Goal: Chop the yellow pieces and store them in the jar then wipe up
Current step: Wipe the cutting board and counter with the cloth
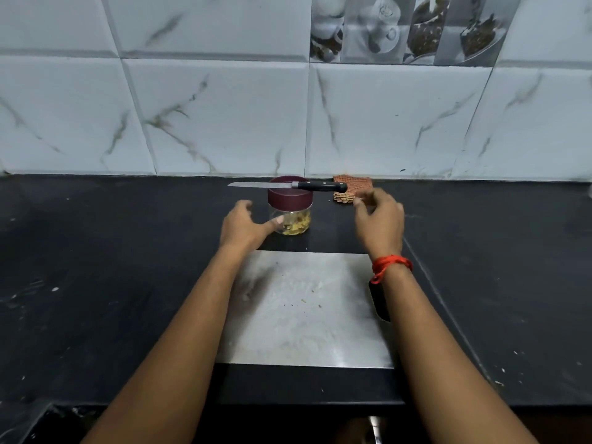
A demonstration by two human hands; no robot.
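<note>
We see a jar standing upright on the black counter, a little in front of the tiled wall and just behind the far edge of a steel board. The jar is closed with a dark red lid, and the yellow pieces lie at the bottom, behind the clear glass. A knife rests flat across the top of the lid. Its long axis goes from left to right, almost parallel to the wall, with the blade tip pointing left and the black handle pointing right, and both ends reach out past the lid. An orange-brown cloth lies by the wall, just right of the jar, and the end of the knife handle is in front of it. The left hand is beside the jar on its left, with relaxed fingers and the thumb stretched to the glass; it grips nothing. The right hand, with a red thread around the wrist, is at the front edge of the cloth with loosely bent fingers, but it is blurred, so we cannot tell if it pinches the cloth or holds nothing. The board carries small pale crumbs, and a black part shows at its right edge under the right forearm.
</note>
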